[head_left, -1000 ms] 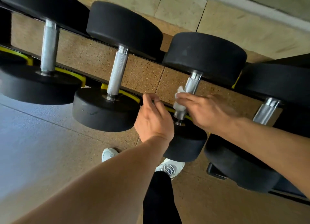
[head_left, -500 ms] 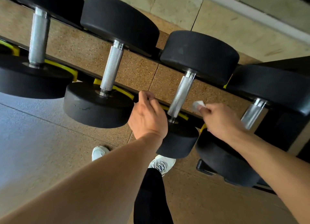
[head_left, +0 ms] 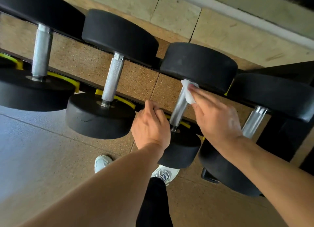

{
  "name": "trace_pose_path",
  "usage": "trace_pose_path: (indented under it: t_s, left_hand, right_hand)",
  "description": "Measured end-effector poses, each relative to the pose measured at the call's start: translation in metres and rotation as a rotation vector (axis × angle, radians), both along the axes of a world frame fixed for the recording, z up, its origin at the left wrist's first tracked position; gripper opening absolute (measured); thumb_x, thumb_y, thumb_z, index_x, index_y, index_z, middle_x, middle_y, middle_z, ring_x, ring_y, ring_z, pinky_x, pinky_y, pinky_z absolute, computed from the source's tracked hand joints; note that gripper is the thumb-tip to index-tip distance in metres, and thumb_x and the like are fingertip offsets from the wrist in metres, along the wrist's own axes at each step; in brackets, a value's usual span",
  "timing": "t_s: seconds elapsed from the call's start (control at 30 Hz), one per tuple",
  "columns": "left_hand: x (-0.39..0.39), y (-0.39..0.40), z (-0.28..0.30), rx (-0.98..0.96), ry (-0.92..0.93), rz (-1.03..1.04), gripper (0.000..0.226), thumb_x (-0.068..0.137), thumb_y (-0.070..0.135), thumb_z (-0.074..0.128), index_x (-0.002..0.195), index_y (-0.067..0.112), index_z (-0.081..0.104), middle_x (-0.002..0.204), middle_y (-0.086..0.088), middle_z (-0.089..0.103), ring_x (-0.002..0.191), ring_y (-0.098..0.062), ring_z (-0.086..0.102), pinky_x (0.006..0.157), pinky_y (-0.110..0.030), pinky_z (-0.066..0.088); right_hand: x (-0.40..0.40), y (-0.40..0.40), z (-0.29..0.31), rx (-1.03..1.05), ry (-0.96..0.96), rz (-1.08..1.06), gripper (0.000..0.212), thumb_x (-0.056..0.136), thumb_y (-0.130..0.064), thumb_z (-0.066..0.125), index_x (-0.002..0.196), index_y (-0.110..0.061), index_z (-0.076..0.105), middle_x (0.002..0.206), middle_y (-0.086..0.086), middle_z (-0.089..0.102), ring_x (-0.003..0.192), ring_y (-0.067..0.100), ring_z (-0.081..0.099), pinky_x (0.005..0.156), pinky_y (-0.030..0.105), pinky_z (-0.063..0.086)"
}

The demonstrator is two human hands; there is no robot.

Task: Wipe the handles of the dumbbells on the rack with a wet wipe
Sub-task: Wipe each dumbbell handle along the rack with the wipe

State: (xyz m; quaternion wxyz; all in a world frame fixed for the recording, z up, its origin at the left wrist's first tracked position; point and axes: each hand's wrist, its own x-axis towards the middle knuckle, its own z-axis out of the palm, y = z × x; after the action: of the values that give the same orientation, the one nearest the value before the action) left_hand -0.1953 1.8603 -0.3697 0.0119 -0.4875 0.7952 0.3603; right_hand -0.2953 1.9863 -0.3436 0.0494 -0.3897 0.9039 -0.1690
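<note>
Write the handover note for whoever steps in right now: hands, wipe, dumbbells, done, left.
Right hand: straight fingers press the wet wipe on the top of the third dumbbell handle.
Left hand: curled over the rack's front rail, holding no wipe.
Done: cannot tell which handles are clean.
Left: finish this handle; the right-hand handle looks next.

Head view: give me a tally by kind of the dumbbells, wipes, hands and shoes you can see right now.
Dumbbells: 4, with handles at and
Wet wipe: 1, pressed on the third handle by the right hand
Hands: 2, counting the left hand
Shoes: 2, at and
Total: 9
</note>
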Motion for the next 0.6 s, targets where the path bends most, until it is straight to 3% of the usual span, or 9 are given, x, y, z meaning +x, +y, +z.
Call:
trace_pose_path:
  t_s: [0.07, 0.17, 0.23, 0.3, 0.37, 0.4, 0.5, 0.53, 0.6]
  left_hand:
    - [0.0, 0.0, -0.001, 0.009, -0.003, -0.004, 0.019, 0.095, 0.026, 0.033, 0.097, 0.03, 0.051, 0.078, 0.005, 0.06, 0.076, -0.02, 0.054, 0.068, -0.033, 0.033]
    - [-0.001, -0.001, 0.0, 0.019, -0.017, -0.004, 0.018, 0.098, 0.025, 0.034, 0.099, 0.029, 0.052, 0.081, 0.004, 0.061, 0.079, -0.02, 0.053, 0.07, -0.033, 0.033]
    - [-0.002, -0.001, 0.0, 0.019, -0.019, -0.007, 0.016, 0.098, 0.026, 0.035, 0.096, 0.03, 0.05, 0.081, 0.005, 0.06, 0.078, -0.02, 0.052, 0.07, -0.034, 0.034]
    - [-0.002, -0.002, -0.002, 0.013, -0.015, -0.006, 0.014, 0.098, 0.026, 0.037, 0.095, 0.03, 0.05, 0.079, 0.006, 0.057, 0.077, -0.02, 0.05, 0.07, -0.034, 0.035]
    - [-0.001, -0.002, -0.003, 0.004, -0.002, 0.001, 0.014, 0.098, 0.026, 0.038, 0.095, 0.029, 0.052, 0.078, 0.007, 0.056, 0.076, -0.02, 0.05, 0.069, -0.034, 0.035]
    - [-0.001, -0.001, -0.003, 0.001, 0.001, 0.005, 0.015, 0.098, 0.026, 0.038, 0.096, 0.028, 0.052, 0.078, 0.006, 0.056, 0.076, -0.021, 0.05, 0.068, -0.034, 0.035]
    - [0.0, 0.0, -0.004, -0.001, 0.01, 0.017, 0.017, 0.098, 0.025, 0.036, 0.097, 0.027, 0.053, 0.078, 0.004, 0.059, 0.076, -0.022, 0.053, 0.066, -0.035, 0.034]
    - [0.0, 0.0, -0.004, 0.001, 0.014, 0.019, 0.017, 0.098, 0.024, 0.036, 0.097, 0.028, 0.053, 0.078, 0.004, 0.06, 0.077, -0.023, 0.054, 0.066, -0.035, 0.034]
    - [0.0, 0.0, -0.003, 0.004, 0.014, 0.021, 0.018, 0.098, 0.023, 0.036, 0.097, 0.028, 0.052, 0.078, 0.003, 0.06, 0.077, -0.023, 0.054, 0.067, -0.035, 0.034]
  right_hand:
    - [-0.017, -0.007, -0.013, 0.218, 0.099, 0.174, 0.049, 0.097, -0.006, 0.053, 0.146, -0.011, 0.049, 0.152, -0.001, 0.049, 0.084, 0.024, 0.075, 0.062, 0.035, 0.061]
    - [-0.022, -0.023, -0.014, 0.455, 0.032, 0.227, 0.059, 0.093, -0.007, 0.044, 0.151, -0.02, 0.042, 0.16, -0.009, 0.036, 0.07, 0.019, 0.071, 0.058, 0.026, 0.047]
    - [-0.011, -0.025, -0.013, 0.493, 0.042, 0.333, 0.046, 0.094, -0.013, 0.048, 0.137, -0.025, 0.056, 0.147, -0.009, 0.053, 0.065, 0.016, 0.069, 0.056, 0.027, 0.04]
    - [0.006, -0.025, -0.013, 0.465, -0.132, 0.367, 0.027, 0.093, -0.021, 0.05, 0.112, -0.027, 0.068, 0.113, -0.005, 0.07, 0.072, 0.02, 0.07, 0.061, 0.028, 0.047]
    - [0.017, -0.026, -0.019, 0.452, -0.349, 0.362, 0.02, 0.093, -0.027, 0.047, 0.095, -0.024, 0.067, 0.09, 0.001, 0.07, 0.079, 0.024, 0.07, 0.069, 0.036, 0.055]
    - [0.014, -0.027, -0.019, 0.45, -0.358, 0.342, 0.021, 0.094, -0.026, 0.047, 0.097, -0.025, 0.067, 0.091, 0.001, 0.07, 0.079, 0.024, 0.07, 0.069, 0.037, 0.056]
    - [-0.008, -0.032, -0.009, 0.379, -0.086, 0.249, 0.04, 0.097, -0.012, 0.048, 0.135, -0.023, 0.056, 0.134, -0.005, 0.062, 0.063, 0.016, 0.068, 0.052, 0.032, 0.055]
    - [-0.015, -0.035, -0.005, 0.4, -0.007, 0.227, 0.047, 0.096, -0.008, 0.045, 0.142, -0.018, 0.049, 0.149, -0.005, 0.051, 0.062, 0.018, 0.068, 0.05, 0.029, 0.052]
    - [-0.021, -0.042, 0.001, 0.493, 0.057, 0.238, 0.05, 0.093, -0.005, 0.037, 0.142, -0.01, 0.046, 0.157, 0.0, 0.04, 0.069, 0.023, 0.07, 0.052, 0.029, 0.047]
